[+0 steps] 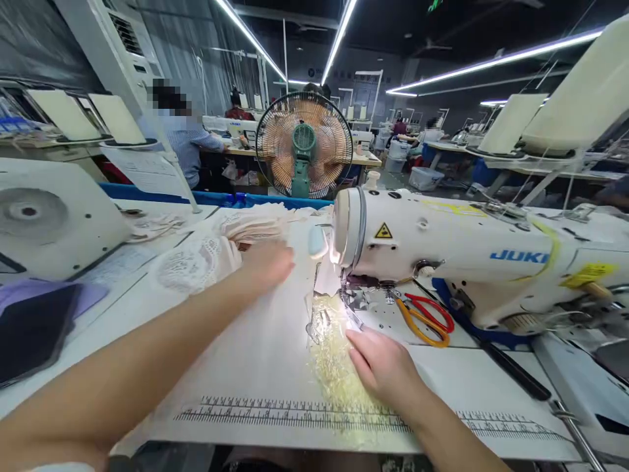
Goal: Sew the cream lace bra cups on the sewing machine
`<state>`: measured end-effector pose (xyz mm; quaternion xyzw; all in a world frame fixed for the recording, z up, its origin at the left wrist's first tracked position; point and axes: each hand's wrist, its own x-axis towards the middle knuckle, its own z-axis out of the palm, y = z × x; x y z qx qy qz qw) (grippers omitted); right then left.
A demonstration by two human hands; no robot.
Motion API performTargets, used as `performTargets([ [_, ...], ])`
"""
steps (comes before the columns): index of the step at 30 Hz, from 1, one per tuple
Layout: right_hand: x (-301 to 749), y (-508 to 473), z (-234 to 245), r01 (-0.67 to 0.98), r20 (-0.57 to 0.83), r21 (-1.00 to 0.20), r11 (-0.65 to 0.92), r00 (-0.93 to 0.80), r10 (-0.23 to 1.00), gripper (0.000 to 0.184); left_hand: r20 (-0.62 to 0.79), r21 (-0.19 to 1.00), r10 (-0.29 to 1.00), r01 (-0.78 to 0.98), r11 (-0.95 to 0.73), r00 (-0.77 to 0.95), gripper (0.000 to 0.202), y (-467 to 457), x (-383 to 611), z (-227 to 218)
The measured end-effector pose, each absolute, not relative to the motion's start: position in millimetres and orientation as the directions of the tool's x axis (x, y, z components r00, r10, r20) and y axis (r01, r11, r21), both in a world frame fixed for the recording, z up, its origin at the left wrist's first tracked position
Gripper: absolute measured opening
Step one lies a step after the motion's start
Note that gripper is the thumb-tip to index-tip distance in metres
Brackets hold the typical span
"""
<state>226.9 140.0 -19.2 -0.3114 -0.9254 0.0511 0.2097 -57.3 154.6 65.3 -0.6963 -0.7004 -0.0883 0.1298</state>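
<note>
My left hand [265, 262] reaches across the white table [255, 354] to a pile of pale pink lace pieces [221, 252]; its fingers curl on the pile's edge. My right hand [381, 367] lies flat, fingers stretched out, on a strip of cream lace fabric [331, 357] in front of the needle. The lace runs under the presser foot [346, 298] of a white JUKI sewing machine [472, 255], lit by the machine's lamp.
Red and orange scissors [425, 318] lie on the machine bed. A ruler scale [295, 414] is printed along the table's near edge. A dark phone [34, 331] rests at left beside another machine [54, 216]. A fan [303, 145] and seated workers are behind.
</note>
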Motion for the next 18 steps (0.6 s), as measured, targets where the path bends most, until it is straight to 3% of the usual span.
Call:
performTargets([
  [4,223,135,-11,0.617,0.244,-0.278,0.736,-0.696,0.675,0.031,0.416,-0.068,0.882,0.960,0.271,-0.220,0.037,83,-110,98],
  [8,220,126,1,0.616,0.282,-0.316,0.721,-0.665,0.692,0.027,0.481,0.114,0.804,0.934,0.337,-0.349,0.042,39,-129,120],
  [11,218,112,8,0.615,0.341,-0.323,0.720,-0.634,0.694,0.029,0.515,0.293,0.768,0.920,0.260,-0.380,0.038,23,-110,122],
  [14,207,81,-1,0.500,0.395,-0.518,0.694,-0.580,0.713,0.029,0.515,0.419,0.788,0.901,0.113,-0.338,0.038,6,-68,106],
  [16,195,51,-14,0.295,0.389,-0.717,0.632,-0.583,0.713,0.049,0.512,0.482,0.811,0.876,0.002,-0.284,0.038,-7,-34,87],
  [18,183,20,-26,0.183,0.311,-0.836,0.518,-0.620,0.721,0.077,0.491,0.654,0.840,0.735,-0.180,-0.232,0.035,-20,-2,64],
])
